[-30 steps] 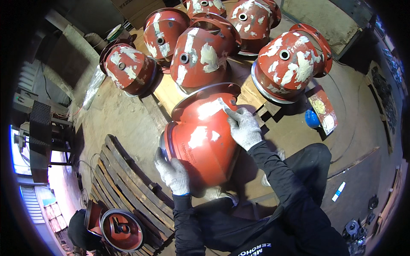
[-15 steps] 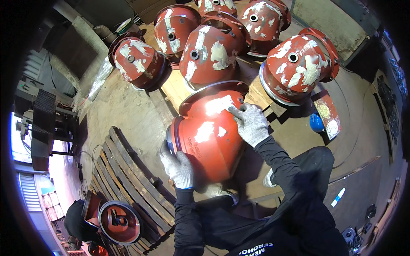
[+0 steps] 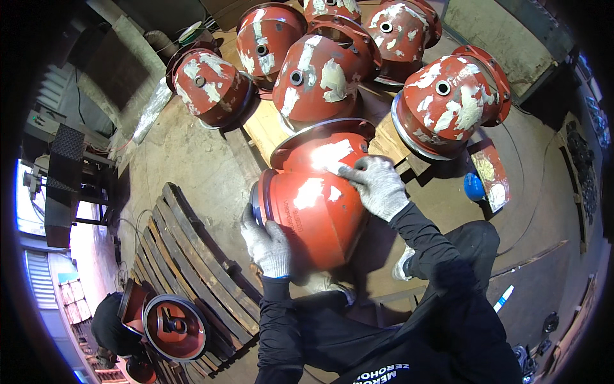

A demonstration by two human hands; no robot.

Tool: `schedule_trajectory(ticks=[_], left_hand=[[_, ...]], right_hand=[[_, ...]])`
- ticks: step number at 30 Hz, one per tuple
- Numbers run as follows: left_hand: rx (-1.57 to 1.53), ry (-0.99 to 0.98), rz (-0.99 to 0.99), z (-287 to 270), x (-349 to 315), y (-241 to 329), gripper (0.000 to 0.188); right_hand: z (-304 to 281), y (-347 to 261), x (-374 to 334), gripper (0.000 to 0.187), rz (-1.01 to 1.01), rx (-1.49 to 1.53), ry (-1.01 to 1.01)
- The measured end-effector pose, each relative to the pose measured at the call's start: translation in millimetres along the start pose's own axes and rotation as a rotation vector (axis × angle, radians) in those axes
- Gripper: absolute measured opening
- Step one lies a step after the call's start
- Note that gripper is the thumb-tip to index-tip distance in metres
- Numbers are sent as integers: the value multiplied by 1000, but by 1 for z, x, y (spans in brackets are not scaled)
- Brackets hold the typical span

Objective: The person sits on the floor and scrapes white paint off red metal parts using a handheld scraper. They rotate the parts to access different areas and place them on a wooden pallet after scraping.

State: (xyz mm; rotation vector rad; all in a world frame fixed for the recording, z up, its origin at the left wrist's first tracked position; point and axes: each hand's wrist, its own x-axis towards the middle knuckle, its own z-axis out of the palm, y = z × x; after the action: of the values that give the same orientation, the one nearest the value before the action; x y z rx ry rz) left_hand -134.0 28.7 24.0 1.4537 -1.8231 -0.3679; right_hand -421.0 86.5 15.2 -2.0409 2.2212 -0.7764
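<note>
Red housing [image 3: 313, 230] stands mid-view, directly in front of the person, large pale patches [image 3: 331, 153] glaring on its upper side; left hand [image 3: 265, 246], grey-gloved, lies at its left rim, thumb spread well apart from the fingers; right hand [image 3: 380, 185], same glove, rests at the edge of the upper patch, fingers bunched narrow; cannot tell whether anything is pinched in them; beyond, a cluster of patched red housings [image 3: 320, 64], some on pale boards; to the right, blue container [image 3: 474, 187] beside a smeared red plate [image 3: 488, 169]; to the left, dark wooden slats [image 3: 201, 246] on the floor.
</note>
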Motion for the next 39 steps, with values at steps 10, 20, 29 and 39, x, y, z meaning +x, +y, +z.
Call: schedule_trajectory(ticks=[10, 20, 29, 39], left_hand=[[-12, -6, -8, 1, -1, -4, 54], [-10, -19, -44, 1, -1, -3, 54], [-5, -13, -24, 4, -2, -8, 53], [-14, -11, -51, 5, -3, -10, 56]], right_hand=[[-10, -5, -1, 57, -117, -68, -5], [-33, 44, 5, 45, -225, -146, 9], [-13, 56, -9, 60, -48, 98, 17], [12, 37, -35, 27, 304, 543, 101]])
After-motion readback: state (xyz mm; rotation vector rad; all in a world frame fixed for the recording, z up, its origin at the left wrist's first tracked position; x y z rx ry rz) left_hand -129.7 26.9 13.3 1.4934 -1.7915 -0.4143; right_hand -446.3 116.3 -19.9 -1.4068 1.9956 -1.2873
